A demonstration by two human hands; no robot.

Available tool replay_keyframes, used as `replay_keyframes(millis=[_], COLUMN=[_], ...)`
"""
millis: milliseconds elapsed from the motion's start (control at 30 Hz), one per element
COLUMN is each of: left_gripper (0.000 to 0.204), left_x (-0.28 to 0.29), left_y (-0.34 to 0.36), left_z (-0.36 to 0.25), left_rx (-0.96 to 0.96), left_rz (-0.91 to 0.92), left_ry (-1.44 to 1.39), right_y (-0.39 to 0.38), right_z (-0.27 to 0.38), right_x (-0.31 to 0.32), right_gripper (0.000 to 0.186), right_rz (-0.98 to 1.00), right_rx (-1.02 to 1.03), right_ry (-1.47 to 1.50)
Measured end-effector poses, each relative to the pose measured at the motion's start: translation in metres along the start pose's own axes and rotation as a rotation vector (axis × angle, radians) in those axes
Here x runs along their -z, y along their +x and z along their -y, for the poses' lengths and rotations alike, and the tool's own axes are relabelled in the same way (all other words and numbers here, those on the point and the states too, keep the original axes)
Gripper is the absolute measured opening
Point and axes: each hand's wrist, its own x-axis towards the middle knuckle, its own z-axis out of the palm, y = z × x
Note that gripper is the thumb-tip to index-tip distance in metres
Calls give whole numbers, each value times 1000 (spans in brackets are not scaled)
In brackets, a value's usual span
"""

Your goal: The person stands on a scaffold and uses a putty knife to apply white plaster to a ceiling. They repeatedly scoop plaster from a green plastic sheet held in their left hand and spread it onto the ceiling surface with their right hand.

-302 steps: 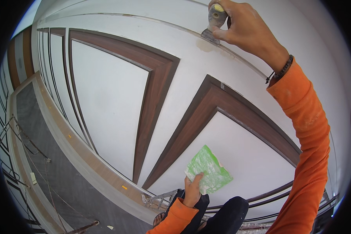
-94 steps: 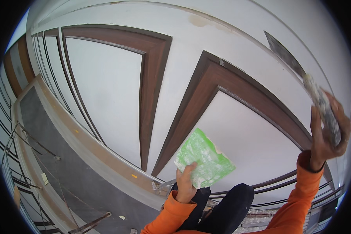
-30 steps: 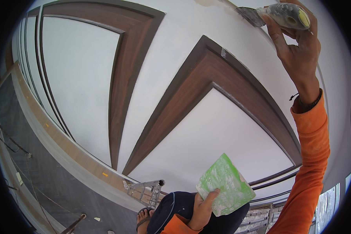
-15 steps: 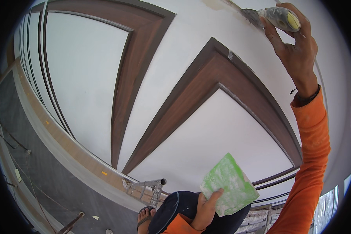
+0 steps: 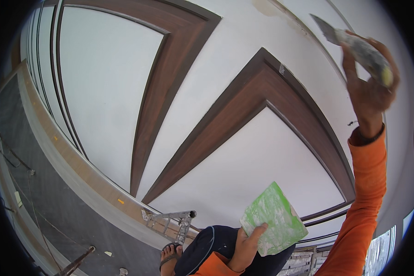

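Raised at the upper right, my right hand [image 5: 371,87] grips the thick, smeared handle of a putty knife [image 5: 365,54]. Its grey blade points up and left, apart from the white wall [image 5: 234,50] as far as I can tell. Low in front of my legs, my left hand [image 5: 247,244] holds a flat green plate [image 5: 275,220] coated with white filler smears, thumb on top and fingers hidden beneath. A beige patch [image 5: 267,9] marks the wall near its upper edge, left of the blade.
Dark brown mouldings [image 5: 257,76] frame white panels on the wall. Below my foot [image 5: 170,255] lies a grey floor [image 5: 106,239], far down. A metal scaffold frame [image 5: 181,221] stands beside my knee, and a rusty pole [image 5: 80,262] rises at the lower left.
My right hand has moved right and down with the putty knife, whose blade has left the beige strip on the wall. The left hand and plate are nearly unmoved.
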Motion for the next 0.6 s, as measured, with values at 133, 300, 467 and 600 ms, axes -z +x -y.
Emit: replay_keyframes(millis=[133,300,467,600], left_gripper=[33,38,38,38], left_x=[0,1,1,-2], left_y=[0,2,2,-1], left_z=[-4,-4,-5,-8], left_rx=[-12,-11,3,-3], left_rz=[24,35,53,34], left_ry=[-5,-9,-11,-1], right_y=[12,5,2,9], right_z=[1,-5,-8,-8], right_x=[33,14,-18,-36], right_gripper=[46,41,47,50], right_rz=[118,76,125,190], right_rx=[-180,-271,-366,-271], right_ry=[-10,60,35,1])
